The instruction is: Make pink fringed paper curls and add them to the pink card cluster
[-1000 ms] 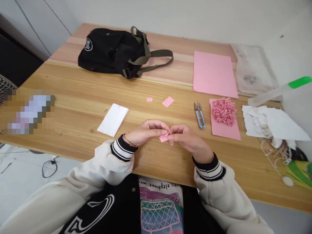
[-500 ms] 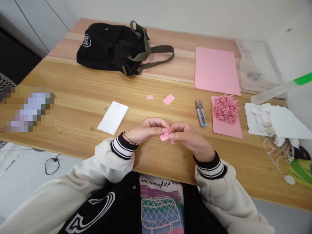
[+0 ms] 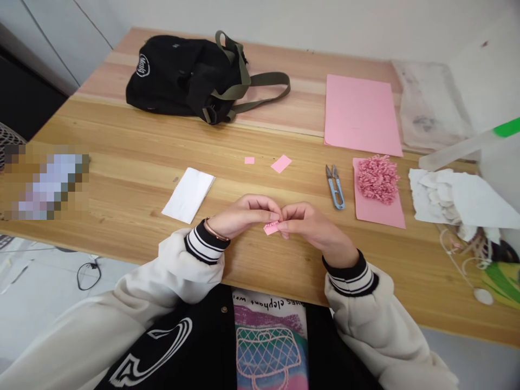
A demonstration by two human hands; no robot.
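Observation:
Between my hands is a small piece of pink paper (image 3: 270,230) with a row of pink bead-like tips along its upper edge. My left hand (image 3: 247,215) pinches it from the left, thumb on top and fingers curled behind. From the right, my right hand (image 3: 306,223) closes thumb and fingertips on its other end. Fingers hide part of the piece. Beyond the hands lie a small pink rectangle (image 3: 249,160) and a larger pink slip (image 3: 281,163). Blue-handled thread snips (image 3: 335,189) lie to the right, beside a bundle of pink bead-tipped stems (image 3: 378,180) on a pink sheet (image 3: 379,214).
A folded white paper (image 3: 189,195) is left of my hands. At the back are a black bag (image 3: 174,78) and a large pink sheet (image 3: 363,116). White paper scraps (image 3: 439,197), a clear plastic bag (image 3: 434,105) and a green-ended tube (image 3: 459,149) occupy the right side.
The pink paper piece has shifted slightly left and up between my fingers. Both hands keep their pinch, and the things on the table stay put.

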